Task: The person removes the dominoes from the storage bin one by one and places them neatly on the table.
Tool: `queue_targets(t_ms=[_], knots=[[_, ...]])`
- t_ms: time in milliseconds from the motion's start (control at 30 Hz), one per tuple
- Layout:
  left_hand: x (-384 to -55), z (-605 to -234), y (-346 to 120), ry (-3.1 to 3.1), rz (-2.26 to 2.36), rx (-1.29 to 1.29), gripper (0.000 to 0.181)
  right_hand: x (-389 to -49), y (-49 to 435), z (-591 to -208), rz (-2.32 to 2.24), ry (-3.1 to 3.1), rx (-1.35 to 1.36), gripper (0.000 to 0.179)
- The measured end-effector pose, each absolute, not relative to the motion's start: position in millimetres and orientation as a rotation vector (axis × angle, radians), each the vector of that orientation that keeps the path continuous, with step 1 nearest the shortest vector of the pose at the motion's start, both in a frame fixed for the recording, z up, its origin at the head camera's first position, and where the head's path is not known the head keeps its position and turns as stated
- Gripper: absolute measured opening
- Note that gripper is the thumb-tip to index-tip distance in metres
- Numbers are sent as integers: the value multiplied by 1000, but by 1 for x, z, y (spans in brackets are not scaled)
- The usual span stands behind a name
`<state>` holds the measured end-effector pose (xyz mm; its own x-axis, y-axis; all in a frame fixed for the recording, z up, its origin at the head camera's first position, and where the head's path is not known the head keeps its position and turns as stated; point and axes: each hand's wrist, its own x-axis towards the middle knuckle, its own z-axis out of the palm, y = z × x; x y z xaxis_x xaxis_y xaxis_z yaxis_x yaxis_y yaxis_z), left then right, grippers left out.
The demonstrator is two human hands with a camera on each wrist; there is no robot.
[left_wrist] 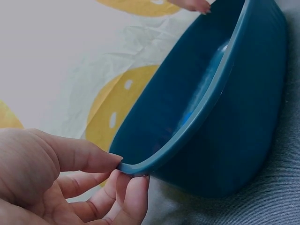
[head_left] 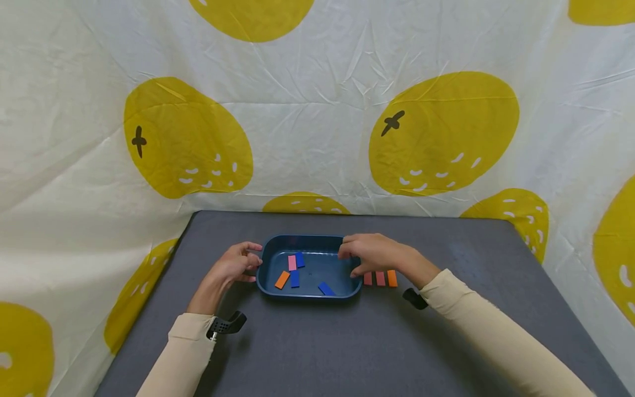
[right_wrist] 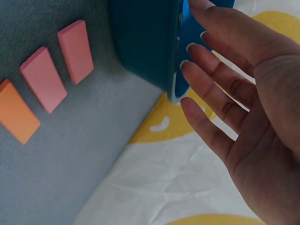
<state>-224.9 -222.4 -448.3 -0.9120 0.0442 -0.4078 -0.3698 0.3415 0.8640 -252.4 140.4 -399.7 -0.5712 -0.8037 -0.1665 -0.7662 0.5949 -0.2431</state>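
Note:
A dark blue rectangular tray (head_left: pixel 310 298) with rounded corners sits on the grey table. My left hand (head_left: pixel 232 267) is at its left end; in the left wrist view, the thumb (left_wrist: pixel 96 157) lies on top of the tray's rim and fingers curl beneath, pinching it. Over the right end of the tray hovers my right hand (head_left: pixel 374 253). In the right wrist view its fingers (right_wrist: pixel 215 93) are spread and loosely bent near the rim, holding nothing visible. Inside the tray lie several blue tiles (head_left: pixel 326 288), a pink tile (head_left: pixel 292 263) and an orange tile (head_left: pixel 281 280).
Just right of the tray, two pink tiles (right_wrist: pixel 43 79) and an orange tile (right_wrist: pixel 18 112) lie in a row on the grey table (head_left: pixel 307 353). Behind the table's far edge hangs a white cloth (head_left: pixel 307 149) with large yellow fruit prints.

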Motion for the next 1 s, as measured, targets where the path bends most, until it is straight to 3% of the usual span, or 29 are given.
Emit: queue_targets(t_ms=[1000], knots=[[-225, -456, -224, 2274, 1603, -276, 43, -241, 87, -443, 203, 2519, -1364, 43]])
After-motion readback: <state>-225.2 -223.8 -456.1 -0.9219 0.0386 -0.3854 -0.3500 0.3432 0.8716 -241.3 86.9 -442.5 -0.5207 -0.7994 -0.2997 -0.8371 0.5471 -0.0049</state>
